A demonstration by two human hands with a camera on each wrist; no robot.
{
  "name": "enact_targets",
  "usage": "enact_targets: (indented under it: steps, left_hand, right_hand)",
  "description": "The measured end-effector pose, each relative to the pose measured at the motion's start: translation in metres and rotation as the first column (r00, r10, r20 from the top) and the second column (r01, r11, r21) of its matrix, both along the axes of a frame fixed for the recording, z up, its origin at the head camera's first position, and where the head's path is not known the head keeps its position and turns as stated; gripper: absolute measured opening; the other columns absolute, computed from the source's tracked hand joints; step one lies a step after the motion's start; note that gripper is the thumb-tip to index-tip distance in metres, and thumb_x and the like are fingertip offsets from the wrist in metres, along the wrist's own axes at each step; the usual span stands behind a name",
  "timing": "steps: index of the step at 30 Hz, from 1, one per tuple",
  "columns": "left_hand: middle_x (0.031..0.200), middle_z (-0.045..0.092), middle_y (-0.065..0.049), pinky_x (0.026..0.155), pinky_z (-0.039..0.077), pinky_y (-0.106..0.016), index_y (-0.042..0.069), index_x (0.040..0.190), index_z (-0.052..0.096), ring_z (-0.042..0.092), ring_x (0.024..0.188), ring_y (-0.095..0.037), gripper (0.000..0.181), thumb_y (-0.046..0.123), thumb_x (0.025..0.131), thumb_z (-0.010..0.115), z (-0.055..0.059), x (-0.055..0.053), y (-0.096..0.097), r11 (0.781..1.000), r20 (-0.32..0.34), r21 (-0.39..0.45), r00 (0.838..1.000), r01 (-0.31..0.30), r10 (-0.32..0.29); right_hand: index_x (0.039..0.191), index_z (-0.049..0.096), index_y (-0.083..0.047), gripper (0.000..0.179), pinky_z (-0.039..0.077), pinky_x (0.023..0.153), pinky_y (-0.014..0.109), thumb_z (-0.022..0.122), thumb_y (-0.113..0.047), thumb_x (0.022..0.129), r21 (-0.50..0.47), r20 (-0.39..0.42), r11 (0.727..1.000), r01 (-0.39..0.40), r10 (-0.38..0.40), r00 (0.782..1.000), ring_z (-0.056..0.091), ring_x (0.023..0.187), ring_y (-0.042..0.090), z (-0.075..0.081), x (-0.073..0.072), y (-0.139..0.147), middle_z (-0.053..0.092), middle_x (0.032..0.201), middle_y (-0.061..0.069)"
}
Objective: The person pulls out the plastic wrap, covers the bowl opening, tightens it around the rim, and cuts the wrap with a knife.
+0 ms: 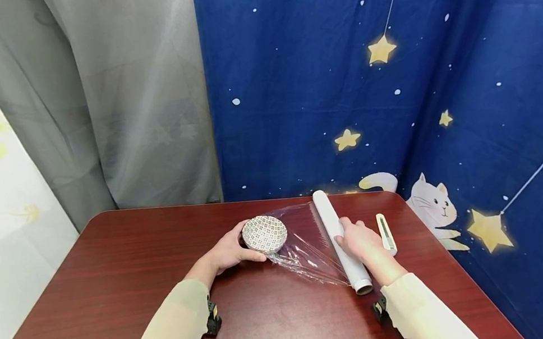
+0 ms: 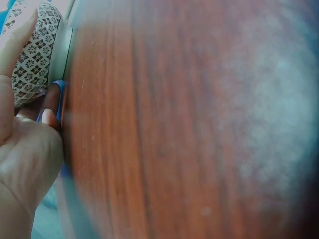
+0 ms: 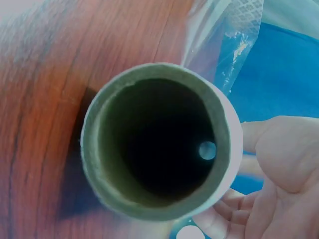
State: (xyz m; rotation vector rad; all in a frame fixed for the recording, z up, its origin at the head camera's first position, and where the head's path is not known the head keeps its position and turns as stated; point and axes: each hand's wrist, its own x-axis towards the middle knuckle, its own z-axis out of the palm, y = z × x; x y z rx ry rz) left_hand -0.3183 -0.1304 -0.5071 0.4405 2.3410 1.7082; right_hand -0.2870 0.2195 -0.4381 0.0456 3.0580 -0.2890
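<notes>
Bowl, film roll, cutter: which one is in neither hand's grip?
The slim cream cutter, lying to the right of the right hand. The left hand holds the patterned bowl; the right holds the white film roll.

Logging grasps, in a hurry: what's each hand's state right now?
Left hand: closed, holding the patterned bowl.
Right hand: closed, holding the plastic wrap roll.

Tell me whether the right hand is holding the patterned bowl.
No: in the head view, the right hand grips the white roll, while the left hand holds the patterned bowl.
</notes>
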Motion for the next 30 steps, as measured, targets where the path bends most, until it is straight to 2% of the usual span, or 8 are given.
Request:
enact_targets:
  steps: [4, 6, 10, 15, 18, 23, 26, 30]
  left_hand:
    - [0.152, 0.064, -0.015, 0.118, 0.045, -0.039, 0.008, 0.166, 0.037, 0.057, 0.137, -0.027, 0.111, 0.015, 0.076, 0.102, 0.000, -0.001, 0.000, 1.000, 0.005, 0.006, 1.000, 0.006, -0.006]
    - [0.152, 0.064, -0.015, 0.118, 0.044, -0.040, 0.007, 0.166, 0.037, 0.057, 0.137, -0.027, 0.111, 0.015, 0.076, 0.102, -0.001, -0.001, 0.000, 1.000, -0.006, 0.003, 1.000, 0.009, -0.009]
    - [0.152, 0.064, -0.015, 0.119, 0.044, -0.040, 0.007, 0.166, 0.037, 0.057, 0.138, -0.027, 0.111, 0.014, 0.076, 0.102, -0.002, -0.001, -0.001, 1.000, -0.005, 0.008, 1.000, 0.003, -0.003]
    - [0.153, 0.064, -0.014, 0.116, 0.046, -0.038, 0.009, 0.166, 0.037, 0.057, 0.137, -0.027, 0.111, 0.015, 0.076, 0.102, -0.003, -0.001, -0.002, 1.000, 0.004, 0.006, 1.000, 0.000, 0.000]
    - [0.153, 0.064, -0.015, 0.113, 0.048, -0.036, 0.008, 0.166, 0.037, 0.058, 0.136, -0.027, 0.112, 0.016, 0.076, 0.102, -0.003, 0.000, -0.003, 1.000, 0.005, -0.001, 1.000, -0.004, 0.004]
    - [0.154, 0.063, -0.017, 0.118, 0.045, -0.040, 0.007, 0.167, 0.037, 0.058, 0.139, -0.029, 0.111, 0.016, 0.077, 0.102, -0.001, 0.001, -0.003, 1.000, -0.007, -0.005, 1.000, -0.001, 0.001]
    - [0.154, 0.063, -0.016, 0.121, 0.044, -0.043, 0.006, 0.167, 0.036, 0.057, 0.140, -0.030, 0.111, 0.016, 0.077, 0.102, -0.001, 0.001, -0.003, 1.000, -0.015, -0.010, 1.000, 0.000, 0.000]
    - [0.154, 0.063, -0.015, 0.121, 0.043, -0.045, 0.008, 0.167, 0.036, 0.057, 0.140, -0.029, 0.112, 0.017, 0.076, 0.102, 0.000, 0.000, -0.002, 1.000, -0.009, -0.019, 1.000, -0.003, 0.003]
  right_hand:
    - [0.161, 0.054, -0.026, 0.051, 0.059, 0.087, 0.057, 0.061, -0.026, 0.110, 0.009, 0.005, 0.999, -0.032, 0.032, 0.999, 0.070, 0.110, 0.042, 0.001, 0.001, 0.003, 0.066, 0.137, 0.028]
    - [0.160, 0.058, -0.027, 0.049, 0.059, 0.090, 0.058, 0.057, -0.024, 0.111, 0.020, -0.001, 0.999, -0.041, 0.041, 0.999, 0.069, 0.116, 0.043, 0.002, 0.002, 0.004, 0.066, 0.142, 0.028]
    - [0.159, 0.059, -0.022, 0.051, 0.058, 0.095, 0.062, 0.062, -0.029, 0.109, 0.023, -0.036, 0.999, -0.048, 0.049, 0.998, 0.069, 0.123, 0.045, -0.002, 0.003, 0.008, 0.066, 0.148, 0.029]
    - [0.159, 0.059, -0.014, 0.059, 0.059, 0.089, 0.061, 0.074, -0.032, 0.104, -0.006, -0.097, 0.998, -0.056, 0.055, 0.994, 0.073, 0.111, 0.048, -0.009, 0.004, 0.016, 0.068, 0.142, 0.033]
    - [0.158, 0.059, -0.014, 0.059, 0.059, 0.084, 0.060, 0.074, -0.031, 0.104, -0.018, -0.104, 0.999, -0.045, 0.043, 0.994, 0.074, 0.106, 0.047, -0.011, 0.005, 0.019, 0.070, 0.139, 0.032]
    - [0.158, 0.059, -0.016, 0.059, 0.059, 0.080, 0.059, 0.073, -0.031, 0.103, -0.028, -0.106, 0.999, -0.024, 0.021, 0.994, 0.074, 0.104, 0.046, -0.010, 0.005, 0.020, 0.070, 0.138, 0.032]
    - [0.158, 0.059, -0.014, 0.060, 0.060, 0.085, 0.060, 0.073, -0.031, 0.103, -0.041, -0.093, 0.999, -0.019, 0.015, 0.996, 0.073, 0.109, 0.046, -0.009, 0.003, 0.022, 0.069, 0.140, 0.032]
    - [0.160, 0.056, -0.010, 0.061, 0.058, 0.099, 0.061, 0.071, -0.031, 0.105, -0.059, -0.048, 0.998, -0.024, 0.021, 0.999, 0.071, 0.120, 0.047, -0.004, 0.003, 0.028, 0.066, 0.146, 0.032]
